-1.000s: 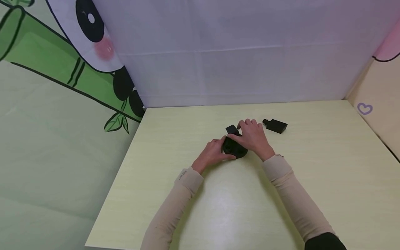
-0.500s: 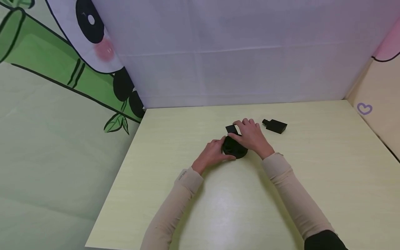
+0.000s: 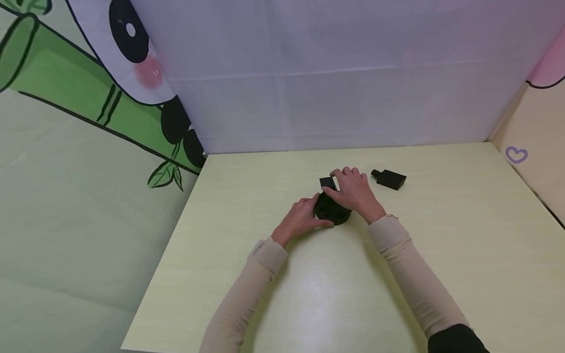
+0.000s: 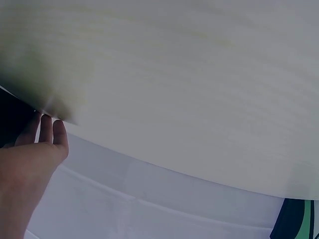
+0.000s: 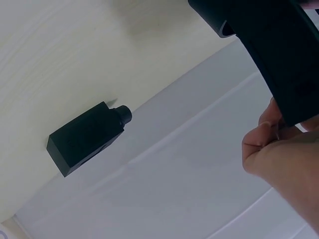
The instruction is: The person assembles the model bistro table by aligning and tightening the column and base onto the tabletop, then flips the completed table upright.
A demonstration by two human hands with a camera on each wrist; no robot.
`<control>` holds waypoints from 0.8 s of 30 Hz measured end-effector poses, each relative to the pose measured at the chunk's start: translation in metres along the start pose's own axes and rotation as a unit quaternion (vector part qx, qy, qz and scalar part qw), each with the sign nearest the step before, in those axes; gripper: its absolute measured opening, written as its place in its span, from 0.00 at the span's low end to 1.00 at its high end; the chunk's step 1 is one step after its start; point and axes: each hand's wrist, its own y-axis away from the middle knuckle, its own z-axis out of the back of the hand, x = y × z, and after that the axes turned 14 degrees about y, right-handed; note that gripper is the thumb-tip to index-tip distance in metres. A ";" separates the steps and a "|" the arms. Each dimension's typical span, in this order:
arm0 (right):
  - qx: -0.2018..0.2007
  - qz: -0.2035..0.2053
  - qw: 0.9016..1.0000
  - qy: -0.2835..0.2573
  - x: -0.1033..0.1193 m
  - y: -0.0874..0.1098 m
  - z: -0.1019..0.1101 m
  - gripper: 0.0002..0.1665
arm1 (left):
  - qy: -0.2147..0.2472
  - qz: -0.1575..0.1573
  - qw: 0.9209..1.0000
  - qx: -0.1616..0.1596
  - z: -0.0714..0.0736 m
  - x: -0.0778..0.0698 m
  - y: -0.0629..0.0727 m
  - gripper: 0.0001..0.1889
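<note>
Device [image 3: 332,212], held two-handed, lies to the person's left of the block [image 3: 391,179], and nearer. Left hand [image 3: 301,215] curves thumb and fingers round its rounded part, presumably steadying it; right hand [image 3: 354,191] grips its upper part, fingers bent, probably for control.

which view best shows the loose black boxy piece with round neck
Right wrist view: the boxy piece shows large and unobstructed there, its round neck clear. The head view shows it whole but small; the left wrist view misses it.
</note>
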 end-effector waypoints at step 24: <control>-0.009 -0.041 0.999 -0.017 0.000 -0.003 -0.004 0.33 | 0.001 0.001 1.000 -0.003 -0.001 -0.001 0.000 0.48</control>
